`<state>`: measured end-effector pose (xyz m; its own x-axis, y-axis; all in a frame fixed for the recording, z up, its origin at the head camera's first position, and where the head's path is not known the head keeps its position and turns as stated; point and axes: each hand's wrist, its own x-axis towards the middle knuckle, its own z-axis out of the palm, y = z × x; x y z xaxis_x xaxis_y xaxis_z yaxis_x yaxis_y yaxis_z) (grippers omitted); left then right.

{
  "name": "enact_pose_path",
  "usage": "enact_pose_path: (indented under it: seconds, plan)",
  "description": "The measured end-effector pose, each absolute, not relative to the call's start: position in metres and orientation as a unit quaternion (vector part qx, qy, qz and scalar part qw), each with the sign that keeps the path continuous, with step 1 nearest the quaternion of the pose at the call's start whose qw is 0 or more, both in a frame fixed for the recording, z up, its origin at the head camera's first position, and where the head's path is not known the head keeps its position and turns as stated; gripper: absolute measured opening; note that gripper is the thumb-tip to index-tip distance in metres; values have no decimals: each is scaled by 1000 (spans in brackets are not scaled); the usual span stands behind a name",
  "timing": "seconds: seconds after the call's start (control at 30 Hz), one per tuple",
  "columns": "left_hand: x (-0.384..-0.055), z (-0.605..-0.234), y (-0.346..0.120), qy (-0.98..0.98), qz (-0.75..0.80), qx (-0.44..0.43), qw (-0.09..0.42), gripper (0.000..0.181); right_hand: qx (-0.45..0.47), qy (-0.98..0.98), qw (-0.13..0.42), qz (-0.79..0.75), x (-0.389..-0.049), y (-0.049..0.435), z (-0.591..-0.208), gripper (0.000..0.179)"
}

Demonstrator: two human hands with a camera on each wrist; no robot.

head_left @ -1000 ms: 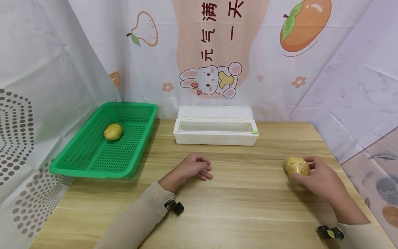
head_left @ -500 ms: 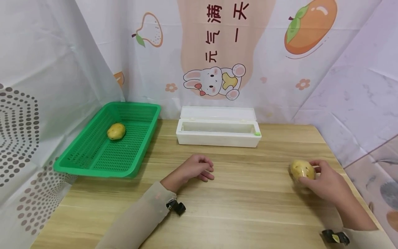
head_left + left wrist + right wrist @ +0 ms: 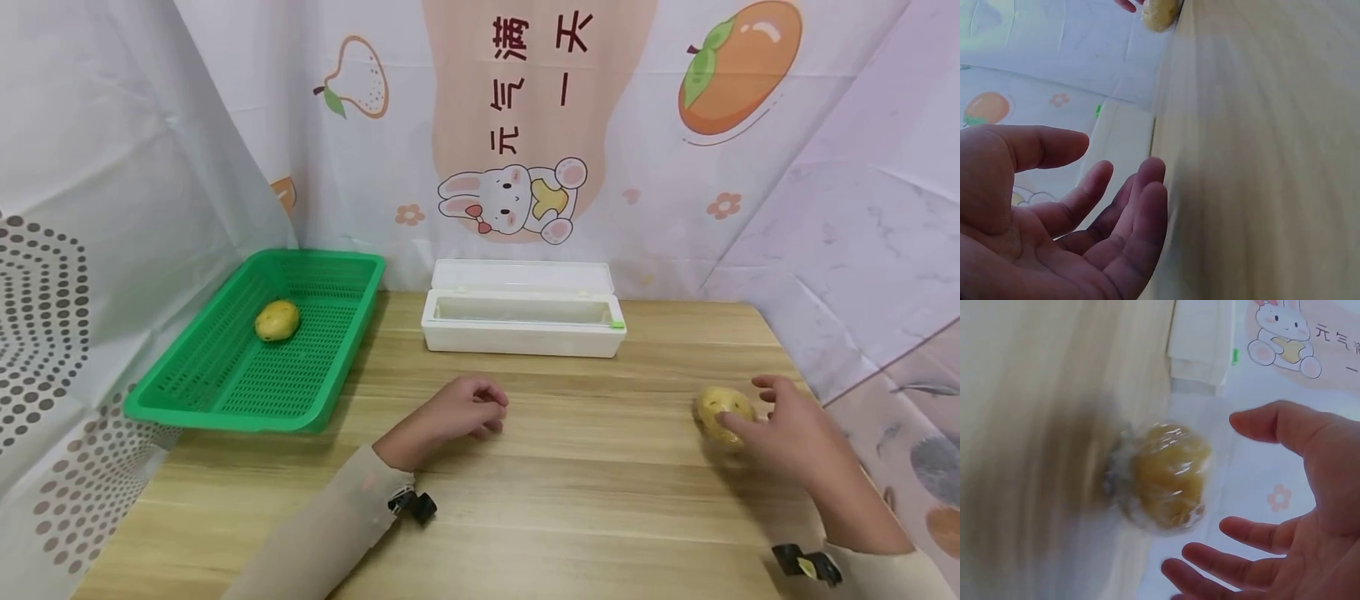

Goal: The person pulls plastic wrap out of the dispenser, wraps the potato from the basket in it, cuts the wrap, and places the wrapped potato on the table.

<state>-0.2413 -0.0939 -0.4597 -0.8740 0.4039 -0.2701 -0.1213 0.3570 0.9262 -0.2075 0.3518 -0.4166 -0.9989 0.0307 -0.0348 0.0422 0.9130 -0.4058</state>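
My right hand [image 3: 791, 432] has its fingers [image 3: 1232, 565] spread and slightly bent, thumb well apart from them, and they grip nothing. Just past their tips sits the wrapped potato [image 3: 722, 402], a yellow one in shiny clear film, on the tabletop [image 3: 570, 508]; from my right wrist I can see a gap between it and my fingertips, though from my head the thumb crosses in front of its near side. My left hand [image 3: 461, 410] hangs idle, its fingers loosely curled around nothing, palm turned toward my right side. Behind each set of fingers comes a pale sleeve, the left sleeve [image 3: 322, 533] and the right sleeve [image 3: 892, 575], with a small black camera at each cuff, the left camera [image 3: 412, 505] and the right camera [image 3: 808, 566]. Beyond my left fingers stands the long white box [image 3: 521, 341], its lid [image 3: 522, 276] raised at the back and a green tab [image 3: 617, 324] on the end toward my right fingers. Off to the left of my left fingers is the green basket [image 3: 281, 379], holding a second potato [image 3: 277, 321]. Farthest from my fingers hangs the printed cloth [image 3: 645, 83], with its sideways rabbit [image 3: 510, 200] above the box.
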Motion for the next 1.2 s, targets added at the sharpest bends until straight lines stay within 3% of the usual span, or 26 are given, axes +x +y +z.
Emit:
enact_pose_path:
  seconds: [0.23, 0.4, 0.8, 1.07, 1.2]
  plan:
    - [-245, -445, -111, 827, 519, 103, 192, 28, -14, 979, -21, -201, -215, 338, -404, 87]
    - [-253, -440, -122, 855, 486, 101, 151, 26, -46, 978, -50, -196, -223, 322, -398, 69]
    - [-287, -417, -156, 880, 470, 38, -53, 19, -101, 976, -35, -189, -269, 263, -389, 31]
    - [-307, -426, -164, 865, 494, -46, -77, 52, -114, 979, -81, -147, -297, 241, -398, 37]
    - [-315, -438, -168, 827, 552, -81, -71, 50, -102, 978, -70, -167, -302, 236, -403, 38]
